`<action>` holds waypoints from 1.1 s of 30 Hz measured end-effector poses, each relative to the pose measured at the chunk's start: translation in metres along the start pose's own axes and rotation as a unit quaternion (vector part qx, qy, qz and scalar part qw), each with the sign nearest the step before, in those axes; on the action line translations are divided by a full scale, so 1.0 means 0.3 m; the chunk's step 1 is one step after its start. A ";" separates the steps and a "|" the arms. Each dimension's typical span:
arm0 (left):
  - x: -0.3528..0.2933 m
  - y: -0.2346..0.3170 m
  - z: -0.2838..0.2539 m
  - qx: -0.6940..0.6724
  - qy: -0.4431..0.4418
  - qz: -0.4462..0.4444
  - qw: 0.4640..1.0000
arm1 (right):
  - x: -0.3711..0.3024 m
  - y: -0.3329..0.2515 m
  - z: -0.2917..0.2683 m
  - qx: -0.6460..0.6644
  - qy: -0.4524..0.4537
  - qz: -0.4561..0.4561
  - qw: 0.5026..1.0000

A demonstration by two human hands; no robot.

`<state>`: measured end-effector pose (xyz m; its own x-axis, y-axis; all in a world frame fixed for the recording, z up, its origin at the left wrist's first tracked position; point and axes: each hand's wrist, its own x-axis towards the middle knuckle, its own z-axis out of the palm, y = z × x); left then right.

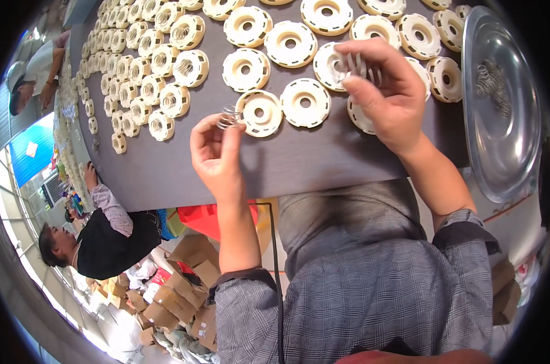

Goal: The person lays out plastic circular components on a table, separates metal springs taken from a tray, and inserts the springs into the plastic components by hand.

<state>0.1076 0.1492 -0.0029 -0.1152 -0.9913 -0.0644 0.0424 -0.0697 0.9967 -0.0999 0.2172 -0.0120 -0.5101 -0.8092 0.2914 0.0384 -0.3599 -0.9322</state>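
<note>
My left hand (217,151) pinches a small metal coil spring (229,117) between thumb and fingertips, at the left edge of a cream round plastic part (259,113). Farther right, my right hand (389,91) is closed around several metal springs (361,65), slightly blurred, above another cream round part (328,65). A cream round part with bare centre (305,102) lies between the two hands. On the left, many such parts carry springs standing in their centres, like this spring-fitted part (190,68).
A shiny metal tray (499,145) with a pile of springs (492,85) stands at the right. Rows of cream parts cover the far side of the grey table (159,176). At left, a person (105,239) sits by the table; cardboard boxes (172,300) are heaped on the floor.
</note>
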 end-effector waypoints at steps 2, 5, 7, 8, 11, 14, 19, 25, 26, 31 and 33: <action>-0.009 0.011 -0.050 0.241 -0.068 0.095 0.963 | -0.005 0.006 0.017 -0.049 -0.072 -0.048 0.995; -0.011 0.025 -0.036 0.307 -0.105 0.124 0.938 | -0.014 0.010 0.033 -0.016 -0.069 -0.007 0.997; -0.003 0.010 -0.042 0.274 -0.149 0.133 0.941 | -0.017 0.009 0.032 0.021 -0.053 0.024 0.998; -0.008 -0.010 -0.055 0.273 -0.148 0.134 0.941 | -0.018 0.003 0.025 0.061 -0.089 0.089 0.990; -0.039 -0.022 -0.022 0.017 -0.082 0.030 0.996 | -0.011 0.001 0.022 0.124 -0.126 0.162 0.971; -0.045 -0.038 -0.091 -0.042 -0.120 -0.100 0.987 | 0.004 -0.007 0.003 0.170 -0.119 0.196 0.958; -0.066 -0.028 -0.036 0.434 -0.178 0.135 0.873 | 0.003 0.002 0.005 0.168 -0.086 0.189 0.964; -0.047 -0.043 -0.043 0.522 -0.191 0.224 0.801 | 0.006 0.004 0.009 0.161 -0.085 0.171 0.968; -0.047 -0.034 -0.048 0.523 -0.189 0.226 0.800 | 0.007 0.002 0.009 0.155 -0.086 0.172 0.969; -0.040 0.001 -0.094 -0.025 -0.136 -0.194 0.971 | 0.004 0.012 -0.006 0.133 -0.081 0.168 0.973; -0.005 -0.006 -0.156 -0.129 -0.128 -0.266 0.947 | 0.008 0.013 0.000 0.116 -0.111 0.171 0.972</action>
<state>0.1541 0.1455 -0.0070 -0.4230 -0.7513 -0.5065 0.1487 -0.6090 0.7791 -0.1010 0.2140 -0.0150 -0.2361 -0.9710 0.0367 0.3795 -0.1269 -0.9164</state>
